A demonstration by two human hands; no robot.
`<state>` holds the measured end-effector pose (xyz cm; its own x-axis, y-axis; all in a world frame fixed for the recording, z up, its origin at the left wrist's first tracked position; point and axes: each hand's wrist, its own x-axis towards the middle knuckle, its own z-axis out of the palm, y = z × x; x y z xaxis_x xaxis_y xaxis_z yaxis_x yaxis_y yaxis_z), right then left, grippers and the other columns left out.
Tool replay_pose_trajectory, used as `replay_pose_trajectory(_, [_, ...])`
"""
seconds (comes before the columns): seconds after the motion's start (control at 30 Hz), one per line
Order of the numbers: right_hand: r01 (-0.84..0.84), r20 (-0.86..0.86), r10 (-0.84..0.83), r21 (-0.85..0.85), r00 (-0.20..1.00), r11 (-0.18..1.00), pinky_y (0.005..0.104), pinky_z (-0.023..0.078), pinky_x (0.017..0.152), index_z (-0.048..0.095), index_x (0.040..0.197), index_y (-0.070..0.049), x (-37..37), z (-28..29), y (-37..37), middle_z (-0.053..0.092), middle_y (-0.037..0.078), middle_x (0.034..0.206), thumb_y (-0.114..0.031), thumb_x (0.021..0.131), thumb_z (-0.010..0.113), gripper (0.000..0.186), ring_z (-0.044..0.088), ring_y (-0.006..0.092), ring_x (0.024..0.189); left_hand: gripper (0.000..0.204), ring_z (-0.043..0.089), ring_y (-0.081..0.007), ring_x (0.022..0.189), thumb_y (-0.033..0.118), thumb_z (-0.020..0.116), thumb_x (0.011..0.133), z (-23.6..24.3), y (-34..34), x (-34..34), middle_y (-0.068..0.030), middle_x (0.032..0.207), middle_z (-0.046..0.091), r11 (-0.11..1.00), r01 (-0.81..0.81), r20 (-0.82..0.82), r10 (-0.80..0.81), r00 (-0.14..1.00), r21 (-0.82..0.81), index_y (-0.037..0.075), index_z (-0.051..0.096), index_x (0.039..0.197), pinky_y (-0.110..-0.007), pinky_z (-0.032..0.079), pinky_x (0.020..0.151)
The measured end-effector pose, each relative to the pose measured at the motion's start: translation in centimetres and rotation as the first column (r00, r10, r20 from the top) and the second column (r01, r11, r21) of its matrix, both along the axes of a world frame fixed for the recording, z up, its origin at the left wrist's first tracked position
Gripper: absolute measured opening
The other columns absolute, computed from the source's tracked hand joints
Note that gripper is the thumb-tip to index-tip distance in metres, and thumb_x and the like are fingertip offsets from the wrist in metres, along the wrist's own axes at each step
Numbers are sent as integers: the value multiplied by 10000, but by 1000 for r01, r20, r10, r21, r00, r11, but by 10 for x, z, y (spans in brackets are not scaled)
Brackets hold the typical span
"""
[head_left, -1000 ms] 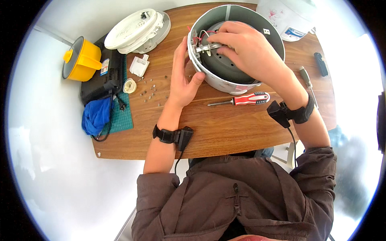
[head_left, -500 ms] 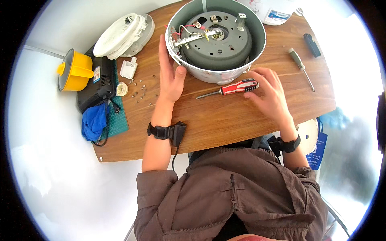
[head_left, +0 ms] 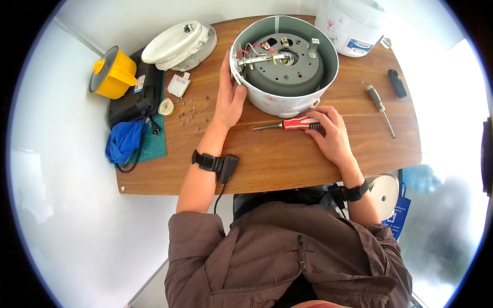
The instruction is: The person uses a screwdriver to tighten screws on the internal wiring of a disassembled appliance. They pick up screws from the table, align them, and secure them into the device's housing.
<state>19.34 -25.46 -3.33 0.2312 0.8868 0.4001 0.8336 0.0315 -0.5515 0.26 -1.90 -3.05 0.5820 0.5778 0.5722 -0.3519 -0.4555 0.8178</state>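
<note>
An opened round cooker body [head_left: 280,105] stands upside down on the wooden table [head_left: 277,159], showing a grey plate [head_left: 285,72], wires and a metal bracket inside. My left hand [head_left: 229,95] grips its left wall, thumb against the white side. Just in front of the cooker body lies a red-handled screwdriver [head_left: 295,123], tip pointing left. My right hand [head_left: 334,134] rests on the table with its fingers closed over the handle's black end.
A second, grey screwdriver [head_left: 380,102] and a small black part [head_left: 396,83] lie at the right. A white cooker [head_left: 352,23] stands behind. At the left are a white lid [head_left: 177,43], yellow pot [head_left: 110,74], black box [head_left: 138,97], blue cloth [head_left: 123,141] and loose screws [head_left: 187,110].
My right hand has left the inside of the cooker body and come down onto the red screwdriver's handle. My left hand has stayed on the cooker's left wall.
</note>
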Motion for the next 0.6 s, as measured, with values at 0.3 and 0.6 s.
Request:
replay_pose_trajectory(0.3, [-46, -310, 67, 76, 948, 996, 404, 536, 904, 665, 1170, -57, 3, 3, -4, 640, 113, 1175, 3, 770, 810, 430, 638, 322, 1067, 1002, 237, -274, 1551, 633, 528, 1004, -2, -1, 0, -165, 1689, 211, 1000, -17, -22, 17, 1000, -7, -4, 86, 1640, -428, 212, 1257])
replay_pose_trajectory(0.6, [-142, -461, 247, 252, 852, 957, 366, 509, 854, 618, 1170, -13, 9, -1, -15, 612, 157, 1116, 5, 776, 787, 429, 619, 290, 985, 993, 222, -281, 1558, 628, 512, 1011, 3, 0, -1, -166, 1697, 190, 999, -36, -55, 36, 998, 16, -4, 76, 1640, -439, 204, 1259])
